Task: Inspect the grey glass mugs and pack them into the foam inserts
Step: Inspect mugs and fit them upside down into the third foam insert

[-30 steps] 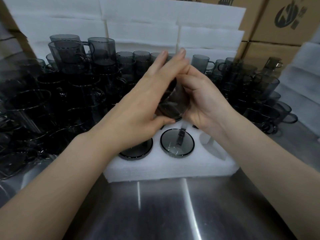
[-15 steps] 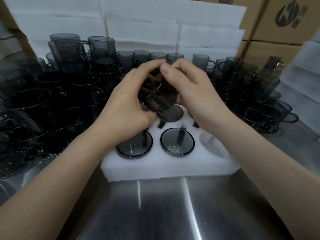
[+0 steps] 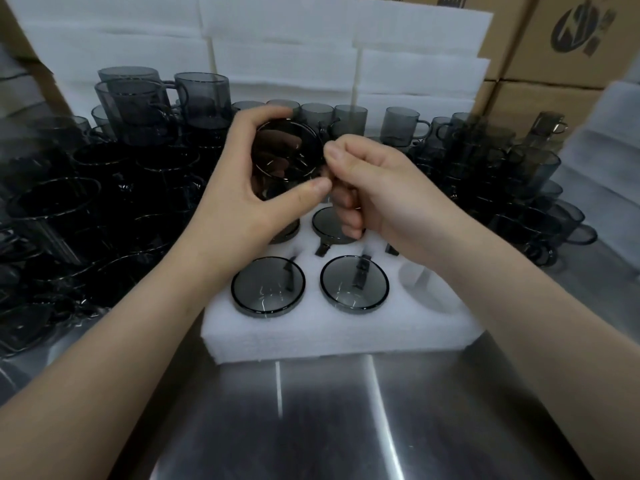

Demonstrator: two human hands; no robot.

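Observation:
I hold one grey glass mug (image 3: 285,150) above the white foam insert (image 3: 339,327), its round end tipped toward me. My left hand (image 3: 249,206) wraps around the mug's body with thumb and fingers curled. At the mug's right side my right hand (image 3: 377,192) has its fingers curled on the handle. Several mugs sit in the insert's holes, two of them in the front row (image 3: 267,285) (image 3: 354,282). A hole at the front right (image 3: 420,282) holds no mug.
Crowds of loose grey mugs stand on the left (image 3: 104,202) and right (image 3: 512,181) of the insert. White foam sheets (image 3: 311,57) are stacked behind, with cardboard boxes (image 3: 571,39) at the back right. The steel table (image 3: 329,420) runs toward me.
The mug has been turned in my hands until its round end faces me. My left hand moved from covering it to gripping its side, and my right hand shifted to the handle.

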